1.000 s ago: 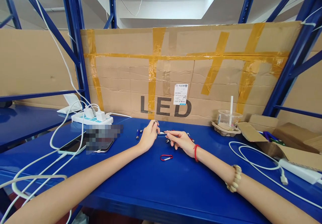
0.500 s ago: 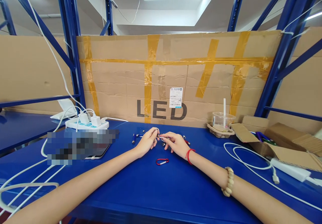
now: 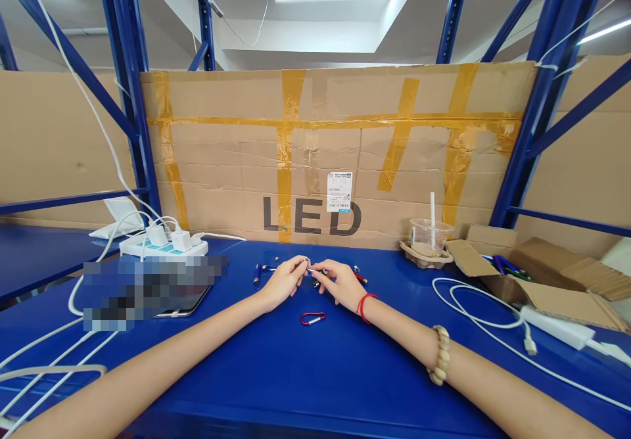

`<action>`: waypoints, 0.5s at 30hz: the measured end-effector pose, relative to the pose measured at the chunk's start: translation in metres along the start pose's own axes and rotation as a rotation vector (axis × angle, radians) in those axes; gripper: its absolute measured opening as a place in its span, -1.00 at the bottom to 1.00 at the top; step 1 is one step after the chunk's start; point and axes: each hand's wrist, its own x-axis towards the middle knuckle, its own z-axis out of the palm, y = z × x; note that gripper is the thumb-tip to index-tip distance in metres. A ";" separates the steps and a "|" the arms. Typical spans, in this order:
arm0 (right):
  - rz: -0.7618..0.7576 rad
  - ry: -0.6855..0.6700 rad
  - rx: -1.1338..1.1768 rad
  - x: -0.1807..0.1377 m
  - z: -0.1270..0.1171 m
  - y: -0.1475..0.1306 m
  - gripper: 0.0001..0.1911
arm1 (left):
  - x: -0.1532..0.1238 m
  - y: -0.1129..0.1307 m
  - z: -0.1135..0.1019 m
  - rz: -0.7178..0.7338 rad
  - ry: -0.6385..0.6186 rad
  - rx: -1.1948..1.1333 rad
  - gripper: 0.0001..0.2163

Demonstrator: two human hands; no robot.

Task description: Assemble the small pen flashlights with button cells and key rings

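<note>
My left hand (image 3: 283,281) and my right hand (image 3: 338,281) meet at the far middle of the blue table (image 3: 315,367). Both pinch a small silver and blue metal part (image 3: 310,269) held between their fingertips. A red carabiner (image 3: 312,319) lies on the table just in front of the hands. A small blue cylinder (image 3: 256,274) lies left of my left hand, with other tiny metal pieces scattered behind the hands. My right wrist wears a red string and, further back, a bead bracelet.
A taped cardboard sheet marked LED (image 3: 335,156) closes the back. A white power strip (image 3: 162,247) with chargers and cables sits at the left. A plastic cup with a straw (image 3: 428,236), open cardboard boxes (image 3: 542,275) and a white cable (image 3: 483,307) are at the right.
The view has shifted so everything sits a little lower and to the left. My two hands have drawn closer together, fingertips now meeting on the small part.
</note>
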 end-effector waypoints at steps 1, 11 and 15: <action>-0.005 0.005 -0.003 0.000 0.000 0.000 -0.67 | 0.000 0.001 0.000 -0.005 0.003 0.001 -0.69; 0.063 0.051 0.044 0.000 0.000 0.002 -0.68 | -0.003 0.006 0.001 0.027 0.018 0.067 -0.70; 0.090 0.033 0.023 0.001 0.000 0.004 -0.60 | -0.004 0.008 0.001 0.072 0.026 0.123 -0.74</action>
